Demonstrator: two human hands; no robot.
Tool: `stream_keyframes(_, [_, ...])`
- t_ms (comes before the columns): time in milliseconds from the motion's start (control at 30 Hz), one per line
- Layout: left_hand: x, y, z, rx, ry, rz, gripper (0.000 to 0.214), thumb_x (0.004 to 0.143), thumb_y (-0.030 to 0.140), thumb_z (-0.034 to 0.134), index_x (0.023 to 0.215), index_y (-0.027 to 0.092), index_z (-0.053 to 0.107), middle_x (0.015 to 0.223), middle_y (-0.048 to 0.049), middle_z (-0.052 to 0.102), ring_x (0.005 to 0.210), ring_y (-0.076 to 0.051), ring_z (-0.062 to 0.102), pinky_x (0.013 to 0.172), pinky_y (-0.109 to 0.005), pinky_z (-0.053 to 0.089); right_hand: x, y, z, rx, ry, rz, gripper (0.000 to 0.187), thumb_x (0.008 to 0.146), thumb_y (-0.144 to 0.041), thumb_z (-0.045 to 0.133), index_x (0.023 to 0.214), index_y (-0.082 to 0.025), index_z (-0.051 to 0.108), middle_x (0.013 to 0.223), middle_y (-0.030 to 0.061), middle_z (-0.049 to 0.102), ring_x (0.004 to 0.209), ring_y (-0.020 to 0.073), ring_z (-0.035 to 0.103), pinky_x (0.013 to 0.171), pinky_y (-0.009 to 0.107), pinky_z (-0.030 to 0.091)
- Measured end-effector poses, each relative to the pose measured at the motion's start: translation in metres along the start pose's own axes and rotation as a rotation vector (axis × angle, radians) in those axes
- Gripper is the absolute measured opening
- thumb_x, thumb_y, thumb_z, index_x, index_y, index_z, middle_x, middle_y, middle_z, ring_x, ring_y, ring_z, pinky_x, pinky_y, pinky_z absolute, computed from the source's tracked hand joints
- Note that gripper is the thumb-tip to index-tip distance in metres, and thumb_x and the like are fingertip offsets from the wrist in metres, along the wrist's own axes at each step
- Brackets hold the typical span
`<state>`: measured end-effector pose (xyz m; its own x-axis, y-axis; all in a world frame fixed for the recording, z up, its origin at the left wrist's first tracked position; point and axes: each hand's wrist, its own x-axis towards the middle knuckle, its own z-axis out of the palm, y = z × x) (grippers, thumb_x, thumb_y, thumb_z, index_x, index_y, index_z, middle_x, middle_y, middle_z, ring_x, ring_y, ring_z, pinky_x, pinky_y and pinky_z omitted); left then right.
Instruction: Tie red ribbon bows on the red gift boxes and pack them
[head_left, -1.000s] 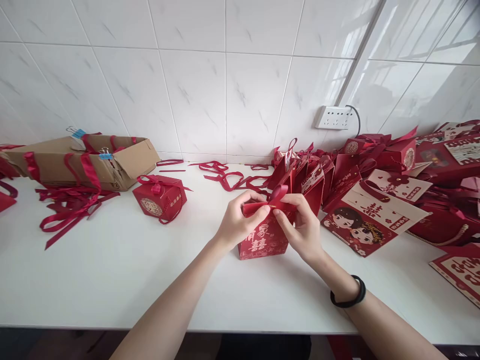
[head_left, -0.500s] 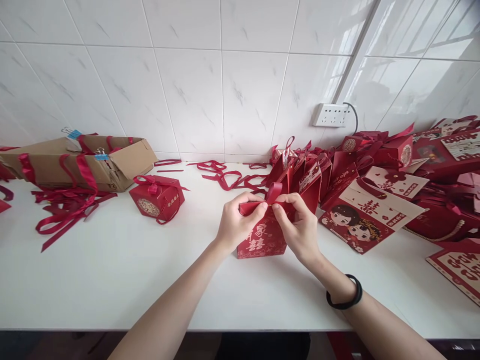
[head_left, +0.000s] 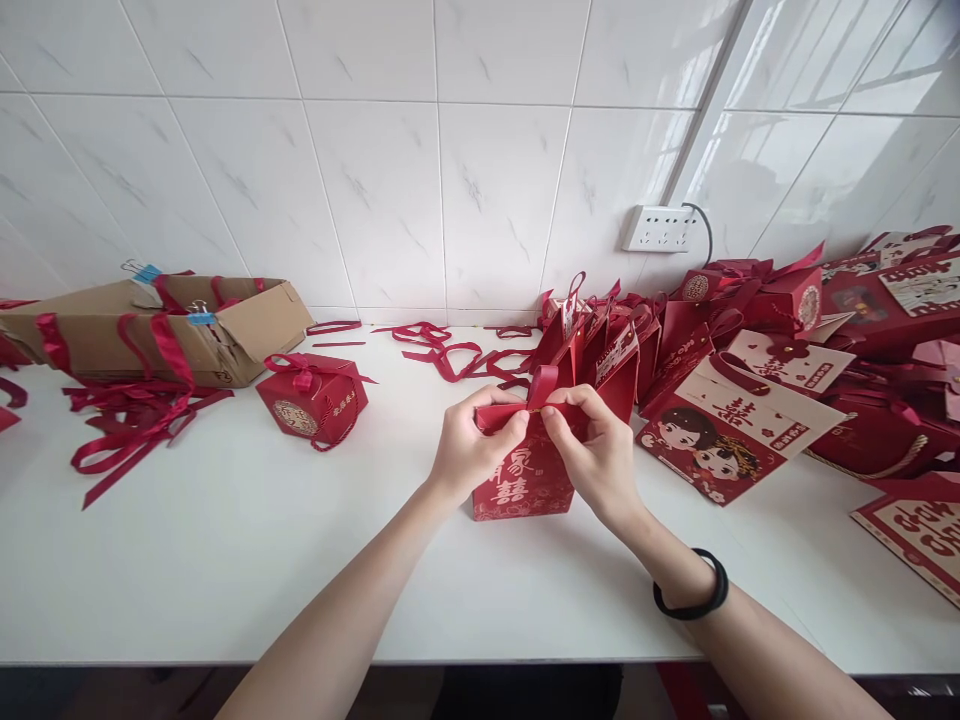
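Note:
Upright on the white table, a red gift bag with pale printed characters stands between my hands. My left hand pinches its top edge from the left, thumb in front and fingers behind. From the other side my right hand pinches the same edge, with the thumb tips close together at the middle. A red ribbon loop rises from the bag's top between them. Some small gold-coloured thing shows at the thumb tips, too small to name. The fingers behind the bag are mostly hidden.
A cardboard box hung with red ribbons is at the left, near a red hexagonal gift box. Loose ribbons lie by the wall. Several red bags crowd the right, below a power strip.
Both hands keep their pinch on the bag's top edge. The ribbon loop stands slightly straighter, and the view has shifted a little.

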<state>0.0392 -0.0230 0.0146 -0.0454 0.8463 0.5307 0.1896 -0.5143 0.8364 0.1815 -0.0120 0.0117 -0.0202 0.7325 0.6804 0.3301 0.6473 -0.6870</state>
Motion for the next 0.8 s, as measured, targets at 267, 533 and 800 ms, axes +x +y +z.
stream_keyframes(267, [0.0018,0.0023,0.0009,0.038,0.033,-0.029,0.015,0.075,0.031,0.063,0.068,0.018,0.06,0.062,0.0023,0.06,0.056,-0.01,0.052,0.054,-0.022,0.043,0.0021,-0.0024,-0.0023,0.016,-0.033,0.031,0.008,0.084,-0.025,0.053,0.078,-0.02,0.056,0.075,-0.0009,0.06,0.067,0.0132,0.055,0.064,0.026,0.044])
stream_keyframes(533, [0.0009,0.0027,0.0012,0.021,0.033,-0.049,0.016,0.075,0.033,0.063,0.068,0.019,0.061,0.065,0.0009,0.063,0.059,-0.012,0.055,0.056,-0.024,0.045,0.0002,0.0005,-0.0013,0.042,-0.022,0.011,0.009,0.084,-0.03,0.058,0.081,-0.021,0.056,0.078,0.0005,0.062,0.071,0.015,0.057,0.067,0.028,0.047])
stream_keyframes(800, [0.001,0.0008,0.0007,0.005,0.022,-0.047,0.016,0.076,0.035,0.063,0.072,0.019,0.061,0.067,0.0009,0.062,0.061,-0.012,0.055,0.059,-0.024,0.045,-0.0014,0.0022,-0.0015,0.02,-0.034,-0.029,0.01,0.089,-0.026,0.047,0.087,-0.021,0.055,0.085,0.0021,0.061,0.078,0.0159,0.059,0.073,0.03,0.048])
